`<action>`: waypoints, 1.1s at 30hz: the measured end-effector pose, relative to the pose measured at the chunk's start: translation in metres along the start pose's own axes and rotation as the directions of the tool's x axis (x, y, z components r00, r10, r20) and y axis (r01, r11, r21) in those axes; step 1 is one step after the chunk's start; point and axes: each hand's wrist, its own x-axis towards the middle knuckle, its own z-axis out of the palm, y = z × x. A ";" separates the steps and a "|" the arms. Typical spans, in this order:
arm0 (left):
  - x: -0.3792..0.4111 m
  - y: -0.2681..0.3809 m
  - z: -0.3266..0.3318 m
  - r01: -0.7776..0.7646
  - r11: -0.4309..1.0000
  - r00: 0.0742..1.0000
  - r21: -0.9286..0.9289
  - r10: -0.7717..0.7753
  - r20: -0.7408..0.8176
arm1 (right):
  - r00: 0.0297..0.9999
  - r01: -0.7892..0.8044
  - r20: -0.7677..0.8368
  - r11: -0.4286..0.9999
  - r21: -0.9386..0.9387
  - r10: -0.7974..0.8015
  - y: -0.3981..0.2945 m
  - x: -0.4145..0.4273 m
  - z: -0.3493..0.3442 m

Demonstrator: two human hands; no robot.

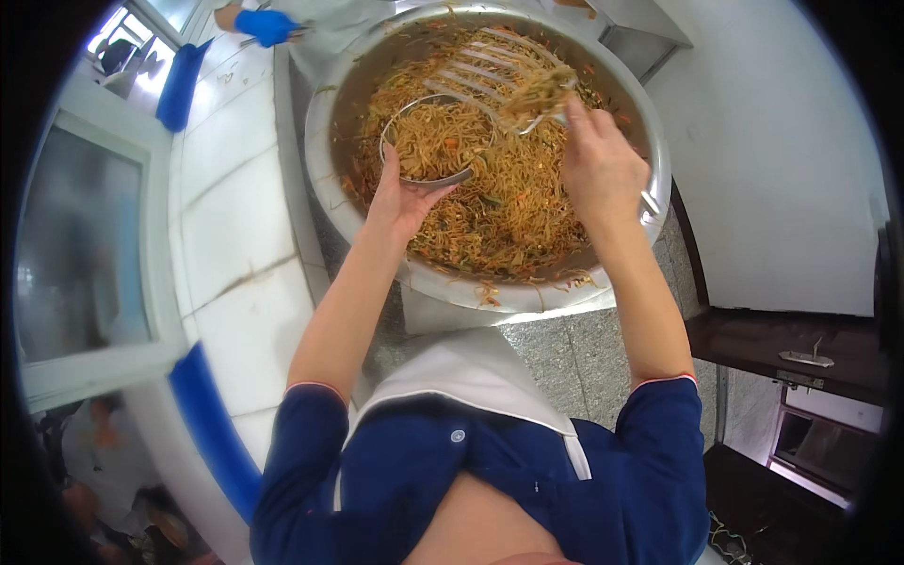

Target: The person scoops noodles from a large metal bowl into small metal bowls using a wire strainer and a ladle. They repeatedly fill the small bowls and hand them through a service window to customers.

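A very large round metal pan (328, 176) holds fried noodles (494, 240) mixed with carrot and green vegetable pieces. My left hand (406, 198) grips the near left edge of a metal bowl (438, 182), which is filled with noodles and held over the pan's left part. To its right, my right hand (604, 162) is closed on a metal utensil (530, 127) that carries a clump of noodles; its handle is mostly hidden by the hand. The clump is blurred and lies close to the bowl's right side. Pale slanting bars, perhaps reflections, cross the noodles behind it.
A white tiled counter (233, 212) runs along the left, beside a framed window (85, 240). At the top left, another person's blue-gloved hand (265, 28) holds something thin. Noodle scraps lie on the pan's near rim. A dark door or panel with a metal latch (805, 359) stands at right.
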 end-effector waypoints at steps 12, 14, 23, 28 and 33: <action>0.010 -0.003 0.009 -0.586 0.784 0.728 0.206 0.620 -0.291 | 0.892 -0.341 0.347 0.935 0.099 0.288 -0.058 -0.078 0.064; 0.006 -0.006 0.006 -0.596 0.763 0.687 0.251 0.646 -0.331 | 0.898 -0.367 0.304 0.922 0.125 0.317 -0.067 -0.062 0.056; -0.014 -0.015 -0.003 -0.481 0.867 0.789 0.132 0.494 -0.366 | 0.973 -0.231 0.047 0.958 0.169 0.227 -0.071 -0.025 0.026; -0.024 -0.009 -0.007 -0.313 0.949 0.910 -0.032 0.290 -0.295 | 0.986 -0.155 -0.030 0.972 0.178 0.163 -0.058 -0.002 -0.001; -0.024 -0.010 -0.024 -0.247 0.968 0.961 -0.051 0.238 -0.140 | 0.970 -0.151 -0.152 0.960 0.235 0.189 -0.032 0.023 -0.033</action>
